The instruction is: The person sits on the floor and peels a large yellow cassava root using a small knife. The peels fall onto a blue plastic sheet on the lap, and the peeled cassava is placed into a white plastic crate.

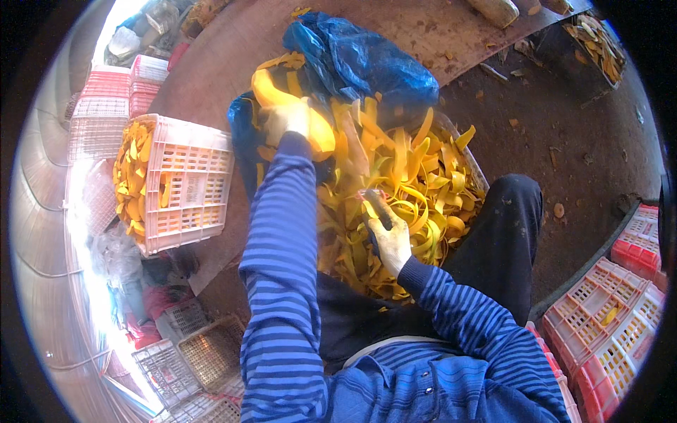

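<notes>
My left hand [288, 118], in a pale glove, grips a long, smooth, orange-yellow squash [322, 134] above a blue plastic bag [247, 134]. The squash shows on both sides of the hand. Lower and to the right, my gloved right hand [393, 245] is closed round a small peeler [372, 201]; its blade is blurred and partly hidden by the fingers. Beneath and around this hand lies a heap of long yellow-orange peel strips [430, 187], between my legs. A crate rim [472, 158] shows at the heap's right edge.
At the left a white plastic crate [190, 180] full of orange peels lies tipped. Stacked crates [102, 106] stand farther left. Red and white crates [599, 310] are at the right. A board [218, 63] lies at the far side, with pale squashes [495, 10] on it.
</notes>
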`<state>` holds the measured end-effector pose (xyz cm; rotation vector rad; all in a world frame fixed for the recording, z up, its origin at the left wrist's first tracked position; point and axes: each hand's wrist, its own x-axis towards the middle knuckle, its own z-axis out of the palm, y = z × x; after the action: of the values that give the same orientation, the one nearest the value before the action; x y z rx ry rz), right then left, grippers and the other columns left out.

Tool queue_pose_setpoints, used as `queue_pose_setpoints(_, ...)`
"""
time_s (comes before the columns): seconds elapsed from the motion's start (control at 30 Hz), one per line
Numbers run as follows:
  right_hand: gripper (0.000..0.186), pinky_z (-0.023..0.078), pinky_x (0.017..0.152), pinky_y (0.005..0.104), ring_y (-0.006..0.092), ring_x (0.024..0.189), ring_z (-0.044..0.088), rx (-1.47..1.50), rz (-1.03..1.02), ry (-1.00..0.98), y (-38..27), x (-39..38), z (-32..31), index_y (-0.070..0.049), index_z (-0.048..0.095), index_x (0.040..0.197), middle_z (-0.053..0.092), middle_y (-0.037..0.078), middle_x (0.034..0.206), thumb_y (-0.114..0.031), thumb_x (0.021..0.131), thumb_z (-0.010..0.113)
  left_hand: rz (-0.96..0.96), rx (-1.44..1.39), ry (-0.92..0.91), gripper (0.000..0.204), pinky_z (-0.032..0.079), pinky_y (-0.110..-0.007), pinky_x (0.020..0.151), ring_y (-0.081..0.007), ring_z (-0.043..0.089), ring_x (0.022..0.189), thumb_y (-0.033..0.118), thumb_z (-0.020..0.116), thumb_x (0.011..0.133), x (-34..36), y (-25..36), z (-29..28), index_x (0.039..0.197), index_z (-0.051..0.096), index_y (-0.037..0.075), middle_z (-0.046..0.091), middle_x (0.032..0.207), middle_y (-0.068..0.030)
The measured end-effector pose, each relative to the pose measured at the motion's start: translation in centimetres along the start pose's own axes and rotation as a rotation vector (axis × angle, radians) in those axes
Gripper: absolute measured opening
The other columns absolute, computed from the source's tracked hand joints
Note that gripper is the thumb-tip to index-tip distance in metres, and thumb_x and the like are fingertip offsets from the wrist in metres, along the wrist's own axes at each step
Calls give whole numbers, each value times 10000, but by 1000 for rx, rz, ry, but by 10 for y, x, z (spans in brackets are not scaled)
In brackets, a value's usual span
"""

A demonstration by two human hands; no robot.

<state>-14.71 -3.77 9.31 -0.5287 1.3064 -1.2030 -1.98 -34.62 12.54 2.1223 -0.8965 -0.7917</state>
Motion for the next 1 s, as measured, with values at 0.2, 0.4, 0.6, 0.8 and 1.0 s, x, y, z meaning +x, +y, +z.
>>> queue_pose_setpoints(0.2,538,502,786,259,76,831,588,-15,0,20,-2,8,-1,-107,600,1477,707,58,985,-133,941,646,-14,5,-67,1092,526,-530,1020,-368,686,1160,370,935,736,-21,20,34,1521,325,-82,679,1308,-236)
queue_pose_setpoints(0.4,538,512,845,278,101,893,622,-68,72,-29,-21,15,-4,-110,591,1482,729,98,1033,-148,947,633,-131,24,-279,1066,570,-527,967,-361,711,1111,341,947,726,16,29,-2,1505,351,-78,686,1296,-225)
queue_pose_setpoints(0.6,518,489,924,262,105,983,613,123,-133,-115,-44,51,23,-57,594,1468,715,55,1170,-96,953,612,112,255,-20,917,616,-463,875,-333,749,989,295,953,706,31,20,5,1388,480,-96,692,1259,-241)
queue_pose_setpoints(0.8,519,502,893,263,103,983,615,275,-95,-116,-55,114,56,-10,593,1458,703,48,1144,-111,950,638,182,332,-38,965,581,-396,947,-335,726,1088,358,929,719,11,29,-5,1401,442,-122,680,1285,-271)
queue_pose_setpoints(1.0,519,474,1048,331,212,1143,673,-286,23,-348,-3,14,59,-132,595,1485,721,172,1240,-218,974,628,120,504,-38,1028,512,-441,1071,-384,640,1251,483,841,794,-3,44,4,1491,348,-88,536,1451,-307)
